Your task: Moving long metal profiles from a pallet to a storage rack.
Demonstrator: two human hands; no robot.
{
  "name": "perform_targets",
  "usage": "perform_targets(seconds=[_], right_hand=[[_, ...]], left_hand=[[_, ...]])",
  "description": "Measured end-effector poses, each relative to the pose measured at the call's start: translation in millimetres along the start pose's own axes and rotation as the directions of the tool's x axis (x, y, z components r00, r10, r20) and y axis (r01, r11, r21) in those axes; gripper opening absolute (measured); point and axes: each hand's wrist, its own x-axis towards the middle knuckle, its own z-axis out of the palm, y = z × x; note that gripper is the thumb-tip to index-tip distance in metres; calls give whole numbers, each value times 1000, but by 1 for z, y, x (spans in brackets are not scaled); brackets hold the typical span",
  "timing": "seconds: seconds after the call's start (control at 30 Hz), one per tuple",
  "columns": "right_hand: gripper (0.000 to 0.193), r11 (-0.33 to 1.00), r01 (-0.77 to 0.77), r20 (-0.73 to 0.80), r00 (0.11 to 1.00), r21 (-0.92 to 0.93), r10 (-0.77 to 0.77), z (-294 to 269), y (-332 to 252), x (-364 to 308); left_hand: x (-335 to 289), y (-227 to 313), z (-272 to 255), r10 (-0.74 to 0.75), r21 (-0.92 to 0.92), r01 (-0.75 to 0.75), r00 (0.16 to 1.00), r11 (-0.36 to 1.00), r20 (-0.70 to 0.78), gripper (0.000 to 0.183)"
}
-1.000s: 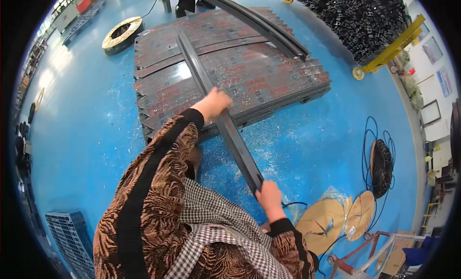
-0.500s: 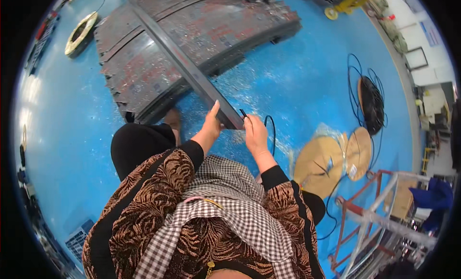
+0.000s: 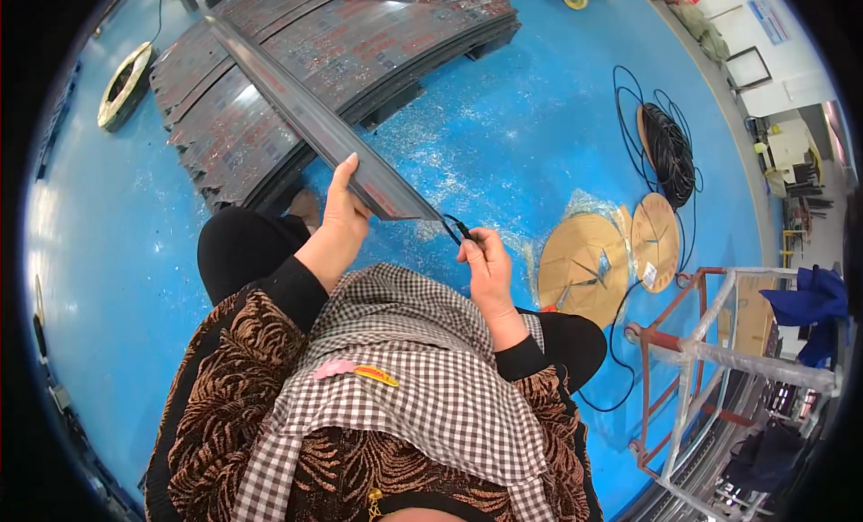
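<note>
A long dark grey profile bar slants from the far left toward me, its far part lying over a stack of similar grey lengths. My left hand is wrapped round the bar close to its near end, thumb on top. Just off that end, my right hand pinches a thin black cord or strip. The cord reaches up to the tip of the bar; whether it sits inside the bar cannot be made out. My right fingers are apart from the bar itself.
The grey stack covers the floor ahead. To the right lie a coil of black cord and two round cardboard discs, with loose cord trailing past. A red and grey metal frame stands at right. A wrapped ring is far left.
My right hand has drawn back from the bar's end, and the black cord now spans the gap. My left hand has moved left, and the bar is rolled to show another face.
</note>
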Motion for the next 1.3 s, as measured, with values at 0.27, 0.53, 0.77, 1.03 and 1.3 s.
perform_targets(seconds=[0.27,0.53,0.77,1.03,1.3], right_hand=[[14,926,279,89,960,-254,-265,12,-15,-15],[15,944,295,77,955,-149,-286,20,-32,-27],[16,970,229,16,973,-87,-229,14,-23,-28],[14,913,196,3,978,-358,-209,5,-25,-24],[14,993,85,-139,988,78,-73,14,-24,-19]], left_hand=[[-9,-7,-28,-28,19,29,999,999,-19,45],[3,-10,-27,-40,50,39,999,998,13,45],[-3,-7,-10,-8,23,9,999,1000,-35,43],[-2,-4,-9,-26,49,27,1000,998,-15,43],[3,-6,-11,-70,56,70,998,996,0,48]])
